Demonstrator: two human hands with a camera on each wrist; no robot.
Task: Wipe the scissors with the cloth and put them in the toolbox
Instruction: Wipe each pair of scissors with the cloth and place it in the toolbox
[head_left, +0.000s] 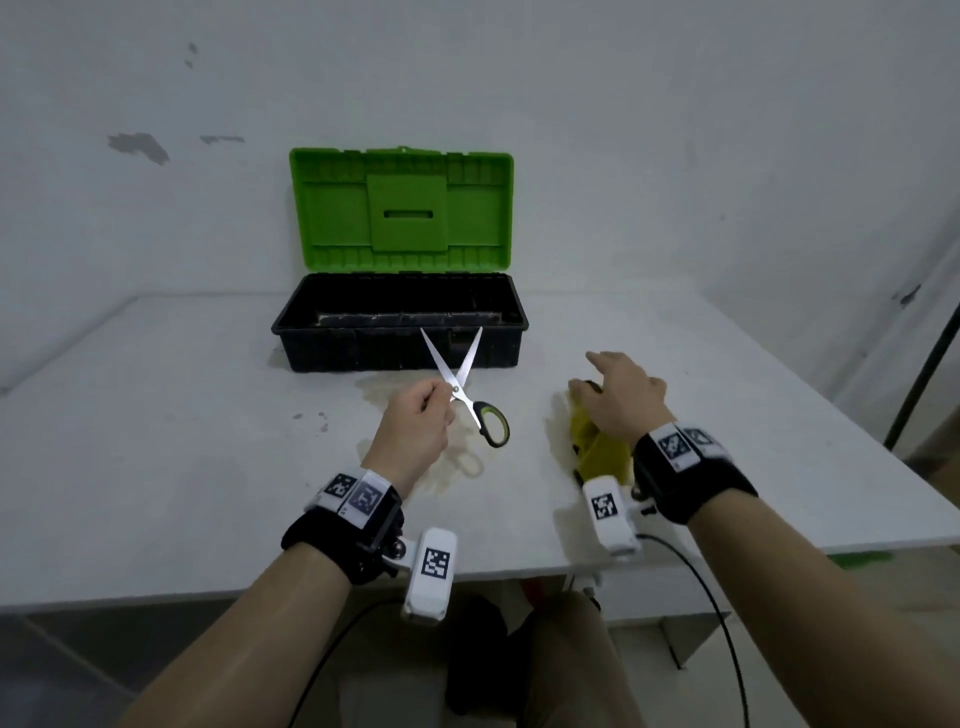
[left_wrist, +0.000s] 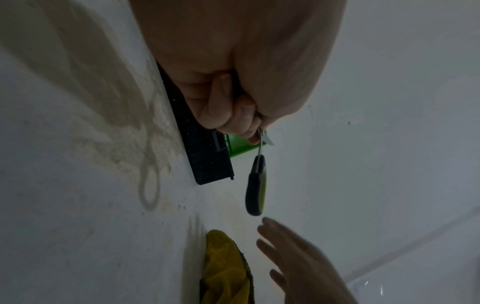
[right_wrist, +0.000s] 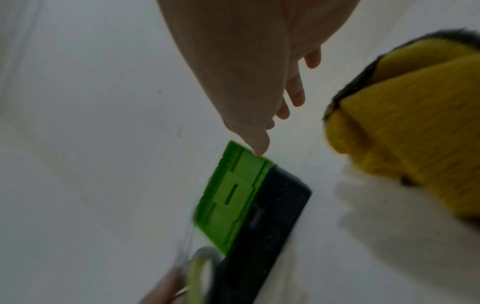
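Note:
My left hand (head_left: 415, 415) holds the scissors (head_left: 470, 395) above the table, fingers curled near the pivot. The blades spread open and point toward the toolbox (head_left: 400, 322); one black and green handle loop (left_wrist: 255, 189) hangs free. In the left wrist view my fingers (left_wrist: 233, 115) pinch the metal by the pivot. The yellow cloth (head_left: 597, 447) lies crumpled on the table at the right. My right hand (head_left: 618, 395) hovers over it with fingers spread and holds nothing. The toolbox is black with a green lid (head_left: 402, 208) standing open.
A white table (head_left: 156, 441) stands against a white wall. A pale stain (head_left: 457, 462) marks the table under the scissors. Cables hang below the front edge (head_left: 722, 613), and a dark pole (head_left: 924, 374) leans at the far right.

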